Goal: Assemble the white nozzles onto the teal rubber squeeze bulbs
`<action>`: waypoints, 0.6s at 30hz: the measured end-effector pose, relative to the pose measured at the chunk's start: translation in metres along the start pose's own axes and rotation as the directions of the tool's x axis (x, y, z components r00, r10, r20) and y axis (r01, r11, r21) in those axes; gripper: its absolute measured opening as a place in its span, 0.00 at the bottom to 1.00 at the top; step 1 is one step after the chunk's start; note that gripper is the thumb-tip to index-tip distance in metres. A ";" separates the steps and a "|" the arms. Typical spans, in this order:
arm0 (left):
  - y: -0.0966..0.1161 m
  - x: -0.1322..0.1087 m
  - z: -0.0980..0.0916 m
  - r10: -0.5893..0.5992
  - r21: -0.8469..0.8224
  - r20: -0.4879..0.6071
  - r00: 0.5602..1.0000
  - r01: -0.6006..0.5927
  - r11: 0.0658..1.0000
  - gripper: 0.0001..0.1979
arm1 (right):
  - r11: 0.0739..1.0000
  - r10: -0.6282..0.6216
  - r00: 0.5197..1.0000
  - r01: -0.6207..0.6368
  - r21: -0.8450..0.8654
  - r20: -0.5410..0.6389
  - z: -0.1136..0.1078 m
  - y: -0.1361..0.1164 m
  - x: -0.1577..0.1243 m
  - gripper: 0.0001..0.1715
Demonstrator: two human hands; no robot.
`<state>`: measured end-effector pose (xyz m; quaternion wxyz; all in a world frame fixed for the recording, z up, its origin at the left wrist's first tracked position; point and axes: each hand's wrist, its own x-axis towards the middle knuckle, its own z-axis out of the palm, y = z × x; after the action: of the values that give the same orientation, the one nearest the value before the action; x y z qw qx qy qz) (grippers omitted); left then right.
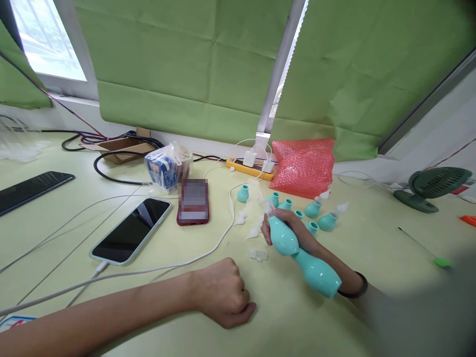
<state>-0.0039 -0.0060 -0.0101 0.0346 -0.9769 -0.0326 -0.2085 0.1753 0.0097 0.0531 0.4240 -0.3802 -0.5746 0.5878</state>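
Note:
My right hand (293, 223) is wrapped round a teal, gourd-shaped squeeze bulb (284, 238), whose wide end points down and toward me. A clear plastic tip (268, 207) stands at its narrow end, by my fingers. My left hand (223, 293) rests on the table in a fist, palm down, with nothing showing in it. Between my hands lies a small clear plastic fitting (258, 255). Several small teal bulbs stand behind my right hand, among them an open-necked one (243, 194) and one with a white tip (327, 221). Loose white tips (255, 231) lie nearby.
A white cable (213, 248) crosses the table to a yellow power strip (249, 168). Phones lie at left, one black-screened (132, 230), one red-cased (193, 202). At the back are a red bubble-wrap bag (303, 168) and a wrapped package (163, 168). A green fan (435, 183) stands right.

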 end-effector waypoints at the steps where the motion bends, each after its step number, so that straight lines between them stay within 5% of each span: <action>1: 0.001 0.001 0.001 -0.028 -0.015 -0.034 0.999 0.028 0.999 0.18 | 1.000 0.005 1.000 -0.006 0.011 0.023 -0.001 -0.001 -0.001 0.20; 3: 0.000 0.001 0.002 -0.134 -0.066 -0.122 0.983 0.127 0.990 0.20 | 0.999 0.041 0.994 -0.045 0.030 0.105 -0.002 -0.003 -0.004 0.19; 5: -0.007 0.002 0.003 -0.330 -0.173 -0.203 0.922 0.298 0.939 0.21 | 0.986 0.136 0.951 -0.158 0.055 0.279 0.001 -0.004 -0.010 0.17; 7: -0.018 0.002 0.004 -0.580 -0.326 -0.235 0.780 0.499 0.803 0.23 | 0.949 0.276 0.832 -0.316 0.002 0.482 0.007 -0.001 -0.015 0.14; 9: -0.028 0.003 0.005 -0.784 -0.473 -0.212 0.584 0.640 0.605 0.23 | 0.901 0.411 0.682 -0.406 -0.154 0.605 0.017 0.006 -0.018 0.12; 10: -0.032 0.003 0.006 -0.842 -0.531 -0.179 0.509 0.670 0.518 0.23 | 0.877 0.472 0.634 -0.411 -0.249 0.613 0.022 0.011 -0.019 0.11; 12: -0.039 0.005 0.007 -0.898 -0.624 -0.096 0.428 0.677 0.390 0.22 | 0.838 0.546 0.600 -0.382 -0.390 0.585 0.033 0.019 -0.020 0.14; 15: -0.041 0.006 0.007 -0.908 -0.736 0.015 0.418 0.619 0.273 0.20 | 0.803 0.592 0.606 -0.386 -0.455 0.532 0.041 0.027 -0.021 0.28; 18: -0.036 0.007 0.004 -0.869 -0.813 0.068 0.490 0.532 0.236 0.20 | 0.775 0.627 0.592 -0.407 -0.483 0.507 0.042 0.028 -0.022 0.41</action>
<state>0.0010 0.0307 -0.0088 -0.4647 -0.6979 -0.3830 -0.3878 0.1419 -0.0250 0.0265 -0.0588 -0.3693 -0.6319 0.6788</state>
